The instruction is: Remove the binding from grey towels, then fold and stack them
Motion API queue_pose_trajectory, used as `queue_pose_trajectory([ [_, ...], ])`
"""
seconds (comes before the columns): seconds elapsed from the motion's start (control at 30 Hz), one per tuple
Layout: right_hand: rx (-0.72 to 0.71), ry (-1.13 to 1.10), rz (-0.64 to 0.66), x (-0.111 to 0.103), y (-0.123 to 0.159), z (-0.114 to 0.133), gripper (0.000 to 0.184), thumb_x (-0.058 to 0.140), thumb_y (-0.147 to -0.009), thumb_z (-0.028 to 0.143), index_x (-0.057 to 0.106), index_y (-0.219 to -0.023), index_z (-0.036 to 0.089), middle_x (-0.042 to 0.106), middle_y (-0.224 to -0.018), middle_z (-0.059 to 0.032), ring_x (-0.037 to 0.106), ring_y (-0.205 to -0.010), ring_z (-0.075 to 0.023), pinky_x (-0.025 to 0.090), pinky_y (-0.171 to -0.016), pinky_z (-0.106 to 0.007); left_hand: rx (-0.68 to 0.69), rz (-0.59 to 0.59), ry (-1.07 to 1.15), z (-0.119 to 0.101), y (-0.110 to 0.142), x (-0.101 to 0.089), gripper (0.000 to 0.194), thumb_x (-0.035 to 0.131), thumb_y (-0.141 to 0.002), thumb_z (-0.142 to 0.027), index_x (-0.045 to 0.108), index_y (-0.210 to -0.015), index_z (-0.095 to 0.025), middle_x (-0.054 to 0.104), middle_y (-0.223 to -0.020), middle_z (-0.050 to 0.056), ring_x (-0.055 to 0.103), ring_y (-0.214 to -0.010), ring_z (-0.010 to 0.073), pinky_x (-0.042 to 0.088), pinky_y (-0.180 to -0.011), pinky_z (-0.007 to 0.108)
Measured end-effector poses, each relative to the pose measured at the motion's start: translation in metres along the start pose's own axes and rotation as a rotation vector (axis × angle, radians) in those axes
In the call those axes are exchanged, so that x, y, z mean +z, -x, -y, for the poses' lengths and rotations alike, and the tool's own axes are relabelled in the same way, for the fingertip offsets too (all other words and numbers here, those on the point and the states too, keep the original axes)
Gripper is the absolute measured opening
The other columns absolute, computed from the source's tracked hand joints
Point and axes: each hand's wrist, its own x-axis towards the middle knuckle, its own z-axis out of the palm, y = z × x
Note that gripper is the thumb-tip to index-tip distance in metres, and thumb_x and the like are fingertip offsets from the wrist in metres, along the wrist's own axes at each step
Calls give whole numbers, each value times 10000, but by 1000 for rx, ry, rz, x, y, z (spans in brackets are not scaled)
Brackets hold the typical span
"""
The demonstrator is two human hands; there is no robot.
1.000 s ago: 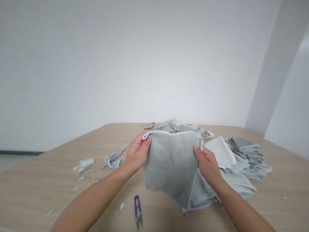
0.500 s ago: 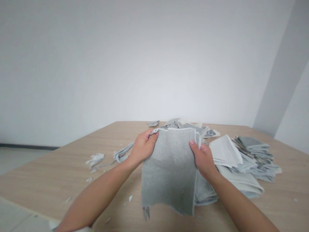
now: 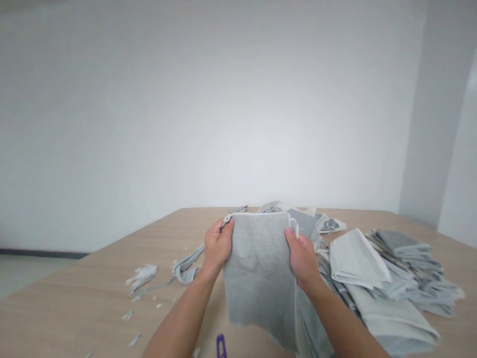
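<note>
I hold a grey fabric piece [image 3: 259, 271] with a white-trimmed top edge upright in front of me, above the wooden table [image 3: 85, 303]. My left hand [image 3: 217, 246] pinches its upper left corner, fingers closed on the cloth. My right hand [image 3: 302, 258] grips its upper right edge, fingers wrapped round it. The cloth hangs down between my forearms and its lower edge is ragged. Below it, at the frame's bottom edge, the handle of purple thread snips [image 3: 221, 348] shows.
A stack of folded grey and white fabric pieces [image 3: 387, 278] lies to the right. More grey pieces [image 3: 316, 219] lie behind the cloth. A grey strip [image 3: 186, 263] and small fabric scraps [image 3: 141, 276] lie at the left. A white wall stands behind the table.
My hands have come closer together, so the cloth is held narrower. The view has shifted and tilted up a little; the snips now show only at the bottom edge.
</note>
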Motion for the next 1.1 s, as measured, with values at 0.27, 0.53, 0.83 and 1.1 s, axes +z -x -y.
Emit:
queue_pose_trajectory([
  [0.27, 93, -60, 61, 0, -6, -12, 419, 573, -740, 566, 640, -653, 161, 569, -555, 0, 471, -540, -144, 349, -544, -261, 8, 29, -42, 32, 3, 14, 279, 514, -820, -398, 645, -820, -151, 570, -687, -22, 489, -655, 119, 362, -583, 191],
  [0.53, 49, 43, 61, 1, -6, -36, 460, 539, -748, 587, 640, -653, 149, 548, -534, -7, 444, -534, -143, 338, -524, -263, 54, 162, -212, 59, 0, 24, 303, 459, -851, -370, 662, -885, -147, 608, -692, 2, 545, -665, 154, 419, -618, 241],
  [0.83, -96, 258, 192, 11, -2, -36, 443, 428, -856, 493, 536, -584, 161, 463, -541, 17, 384, -537, -111, 302, -517, -239, 379, 157, -71, 26, 21, 14, 406, 512, -850, -299, 488, -1239, -183, 528, -1266, 110, 490, -1175, 200, 411, -976, 364],
  [1.1, -227, 252, 481, 23, 11, -33, 318, 392, -886, 298, 556, -641, 179, 551, -640, 2, 480, -632, -133, 355, -600, -237, 428, 526, 1, -4, 41, 10, 335, 534, -837, -227, 565, -1168, -184, 620, -1165, 101, 503, -1184, 214, 365, -1029, 394],
])
